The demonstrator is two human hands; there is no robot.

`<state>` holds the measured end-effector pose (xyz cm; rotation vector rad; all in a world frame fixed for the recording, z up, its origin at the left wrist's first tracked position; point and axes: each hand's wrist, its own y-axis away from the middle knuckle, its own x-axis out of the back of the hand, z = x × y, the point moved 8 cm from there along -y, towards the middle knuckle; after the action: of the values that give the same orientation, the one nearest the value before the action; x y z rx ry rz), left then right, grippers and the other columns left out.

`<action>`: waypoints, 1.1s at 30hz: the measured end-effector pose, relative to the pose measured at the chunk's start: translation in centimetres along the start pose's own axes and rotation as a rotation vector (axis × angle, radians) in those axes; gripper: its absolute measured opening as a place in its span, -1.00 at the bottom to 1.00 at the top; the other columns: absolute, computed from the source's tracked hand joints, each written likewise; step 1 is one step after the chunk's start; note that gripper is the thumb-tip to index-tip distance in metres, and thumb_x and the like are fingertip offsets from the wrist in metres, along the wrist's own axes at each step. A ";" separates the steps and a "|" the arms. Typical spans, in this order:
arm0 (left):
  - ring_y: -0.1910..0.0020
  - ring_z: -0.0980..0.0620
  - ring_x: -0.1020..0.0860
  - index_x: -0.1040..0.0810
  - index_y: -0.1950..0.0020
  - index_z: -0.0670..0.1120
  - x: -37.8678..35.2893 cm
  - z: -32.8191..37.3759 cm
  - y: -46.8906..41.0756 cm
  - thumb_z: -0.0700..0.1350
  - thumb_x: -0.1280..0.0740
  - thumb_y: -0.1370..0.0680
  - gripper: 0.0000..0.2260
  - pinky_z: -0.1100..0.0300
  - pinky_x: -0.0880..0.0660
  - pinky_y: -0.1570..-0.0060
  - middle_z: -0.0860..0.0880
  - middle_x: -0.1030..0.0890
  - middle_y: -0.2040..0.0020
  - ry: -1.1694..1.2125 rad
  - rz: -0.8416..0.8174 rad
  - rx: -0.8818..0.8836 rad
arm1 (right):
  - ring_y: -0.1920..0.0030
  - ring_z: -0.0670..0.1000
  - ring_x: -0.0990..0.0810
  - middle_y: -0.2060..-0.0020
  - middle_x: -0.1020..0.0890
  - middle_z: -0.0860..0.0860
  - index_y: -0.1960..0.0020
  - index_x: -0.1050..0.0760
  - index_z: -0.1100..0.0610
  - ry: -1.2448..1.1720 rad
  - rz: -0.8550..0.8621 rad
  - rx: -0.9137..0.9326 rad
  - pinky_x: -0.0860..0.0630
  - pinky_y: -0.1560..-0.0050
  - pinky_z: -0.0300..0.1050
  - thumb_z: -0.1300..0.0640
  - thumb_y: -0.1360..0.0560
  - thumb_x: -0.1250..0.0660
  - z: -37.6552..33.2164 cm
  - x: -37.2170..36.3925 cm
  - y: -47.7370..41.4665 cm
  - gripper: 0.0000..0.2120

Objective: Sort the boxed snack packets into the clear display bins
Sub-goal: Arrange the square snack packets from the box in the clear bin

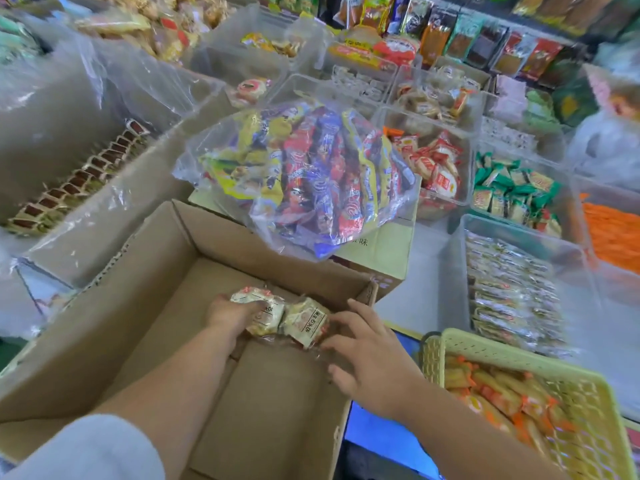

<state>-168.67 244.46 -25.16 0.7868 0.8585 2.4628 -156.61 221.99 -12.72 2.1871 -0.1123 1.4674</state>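
An open cardboard box [114,317] fills the lower left, and both my hands are inside it at its far right corner. My left hand [228,315] grips a cream snack packet [258,308] with red marks. Next to it lies a second cream packet [306,322], and the fingers of my right hand [367,348] touch its right edge. The rest of the box floor is bare cardboard. To the right stands a clear display bin [460,271] holding several pale wrapped packets.
A clear bag of red, blue and yellow snacks [311,174] lies on a closed carton behind the box. A yellow-green basket [588,386] of orange-yellow packets sits at lower right. More clear bins with red [440,168] and green packets [512,192] stand beyond.
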 end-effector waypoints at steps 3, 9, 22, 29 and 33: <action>0.33 -0.04 -0.55 -0.58 -0.14 -0.28 -1.0 -0.9 -0.5 -0.16 -0.69 -0.29 -0.48 0.22 -0.45 0.37 -0.20 -0.67 0.09 0.014 -0.063 0.074 | -0.59 -0.07 0.25 -0.53 -0.17 -0.16 -0.37 -0.44 -0.22 -0.006 -0.002 -0.017 -0.16 -0.52 0.21 -0.24 -0.52 -0.08 0.1 0.0 0.0 -0.54; 0.35 -0.06 -0.52 -0.59 -0.09 -0.28 -2.3 -0.9 -0.7 -0.23 -0.65 -0.29 -0.56 0.21 -0.41 0.42 -0.15 -0.63 0.23 0.054 -0.179 0.106 | -0.59 -0.06 0.24 -0.54 -0.15 -0.17 -0.39 -0.42 -0.23 -0.036 0.018 -0.033 -0.19 -0.51 0.28 -0.25 -0.51 -0.08 0.2 0.0 -0.2 -0.52; -0.13 -0.20 -0.67 -0.54 -0.31 -0.20 -1.8 3.1 2.1 -0.13 -0.65 -0.06 -0.18 0.00 -0.52 -0.19 -0.22 -0.72 -0.12 -0.228 -0.655 -0.010 | -0.59 -0.09 0.27 -0.56 -0.13 -0.16 -0.39 -0.43 -0.22 -0.075 0.053 -0.006 -0.19 -0.51 0.29 -0.23 -0.51 -0.11 0.3 0.2 -0.4 -0.53; 0.09 0.04 -0.73 -0.60 -0.21 -0.08 -9.1 2.2 6.2 -0.17 -0.63 -0.32 -0.51 0.15 -0.63 0.06 0.00 -0.77 0.11 -0.251 -0.716 -0.120 | -0.59 -0.06 0.27 -0.56 -0.10 -0.15 -0.48 -0.28 -0.26 -0.079 0.030 0.017 -0.16 -0.51 0.28 -0.22 -0.52 -0.15 0.5 0.2 -0.1 -0.48; -0.03 0.00 -0.70 -0.60 -0.20 -0.05 -10.0 1.8 6.5 -0.18 -0.62 -0.37 -0.56 0.18 -0.57 0.05 -0.06 -0.74 -0.01 -0.282 -0.691 -0.148 | -0.58 -0.09 0.26 -0.57 -0.11 -0.14 -0.51 -0.26 -0.24 -0.091 0.047 0.030 -0.15 -0.52 0.24 -0.18 -0.52 -0.22 0.3 0.7 -0.4 -0.45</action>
<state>-161.19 235.14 -23.43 0.6267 0.6837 1.7360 -155.93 222.31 -12.37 2.2903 -0.1741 1.4034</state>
